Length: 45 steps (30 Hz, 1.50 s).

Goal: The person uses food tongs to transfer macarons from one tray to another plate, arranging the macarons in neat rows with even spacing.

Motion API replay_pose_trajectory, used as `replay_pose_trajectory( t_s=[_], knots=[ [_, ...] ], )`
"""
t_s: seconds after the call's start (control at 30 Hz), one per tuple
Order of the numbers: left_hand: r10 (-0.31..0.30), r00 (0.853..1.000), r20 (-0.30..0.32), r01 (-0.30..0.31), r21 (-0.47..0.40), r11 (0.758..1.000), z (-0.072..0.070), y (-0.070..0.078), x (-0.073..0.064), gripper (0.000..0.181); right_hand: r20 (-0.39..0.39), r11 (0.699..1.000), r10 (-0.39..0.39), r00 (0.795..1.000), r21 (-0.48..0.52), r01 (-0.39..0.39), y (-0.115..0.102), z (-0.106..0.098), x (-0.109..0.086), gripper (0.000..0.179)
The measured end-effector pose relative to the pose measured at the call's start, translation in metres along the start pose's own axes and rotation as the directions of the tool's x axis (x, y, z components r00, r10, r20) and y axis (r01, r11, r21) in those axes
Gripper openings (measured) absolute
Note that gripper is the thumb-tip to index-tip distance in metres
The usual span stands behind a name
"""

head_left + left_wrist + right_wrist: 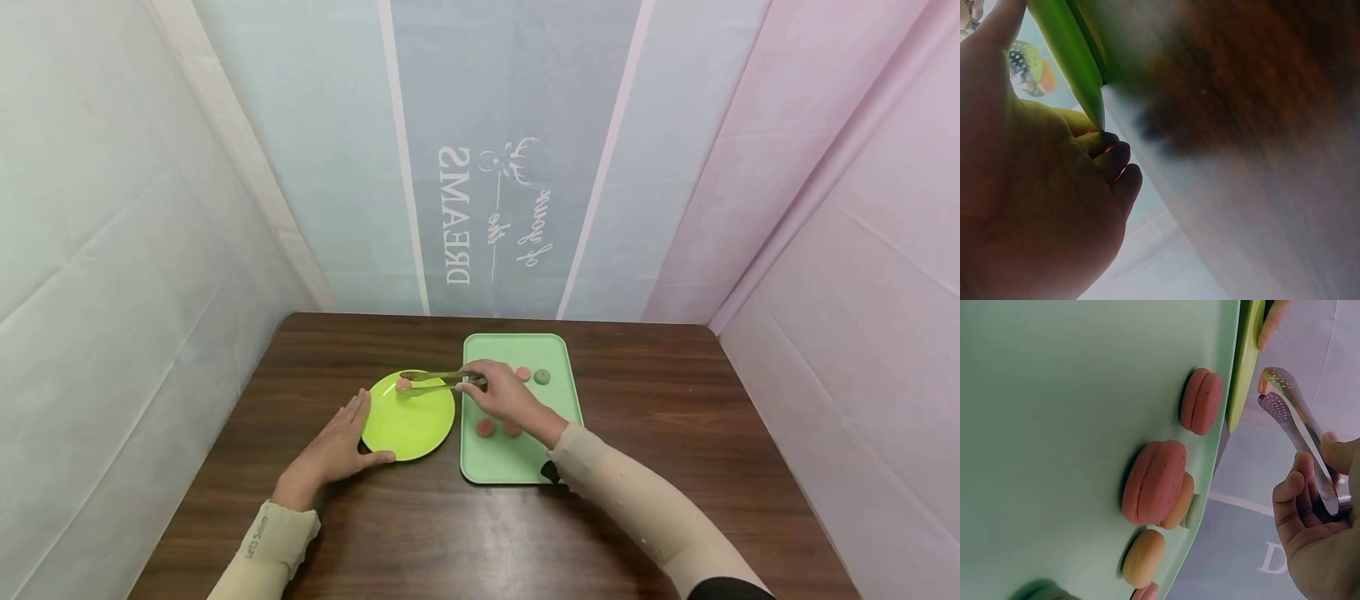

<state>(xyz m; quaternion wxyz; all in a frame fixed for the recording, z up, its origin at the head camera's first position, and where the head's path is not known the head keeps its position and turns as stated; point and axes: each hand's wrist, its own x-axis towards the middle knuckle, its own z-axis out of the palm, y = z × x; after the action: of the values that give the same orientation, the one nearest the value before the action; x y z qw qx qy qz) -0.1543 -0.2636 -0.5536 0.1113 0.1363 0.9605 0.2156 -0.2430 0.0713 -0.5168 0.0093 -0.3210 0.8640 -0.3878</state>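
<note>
My right hand (pixel 504 393) grips metal tongs (pixel 442 376), whose perforated tips reach over the lime-green plate (pixel 408 429). Between those tips sits a small pink macaron (pixel 403 384), also seen in the right wrist view, where the tongs (pixel 1300 406) appear above the plate's edge. My left hand (pixel 333 442) lies at the plate's left side, fingers extended along the rim and thumb by its front edge. In the left wrist view the fingertips touch the plate's rim (pixel 1075 56).
Right of the plate lies a mint-green tray (pixel 491 467) with several macarons. They include a red macaron (pixel 1154 481), a yellow macaron (pixel 1144 558) and a green macaron (pixel 542 377). Plate and tray stand on a dark wooden table (pixel 645 400), with cloth hangings (pixel 525 100) around it.
</note>
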Motion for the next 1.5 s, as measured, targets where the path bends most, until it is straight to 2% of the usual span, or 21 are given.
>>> replay_pose_trajectory(
  t_s=[0.63,0.97,1.5],
  knots=[
    [-0.004,1.000,-0.009,0.004,-0.001,1.000,0.004,0.001,-0.002,0.130,0.071,0.999,0.028,0.997,0.026,-0.030,0.004,0.023,0.007,0.031],
    [-0.004,1.000,-0.010,0.004,0.014,1.000,0.006,-0.001,-0.001,0.130,0.077,1.000,-0.005,0.997,0.007,0.005,0.002,0.026,0.010,0.031],
    [-0.005,1.000,-0.007,0.005,0.019,1.000,0.003,0.001,-0.001,0.129,0.095,1.000,0.005,0.996,-0.012,-0.004,0.001,0.027,0.011,0.034]
  ],
)
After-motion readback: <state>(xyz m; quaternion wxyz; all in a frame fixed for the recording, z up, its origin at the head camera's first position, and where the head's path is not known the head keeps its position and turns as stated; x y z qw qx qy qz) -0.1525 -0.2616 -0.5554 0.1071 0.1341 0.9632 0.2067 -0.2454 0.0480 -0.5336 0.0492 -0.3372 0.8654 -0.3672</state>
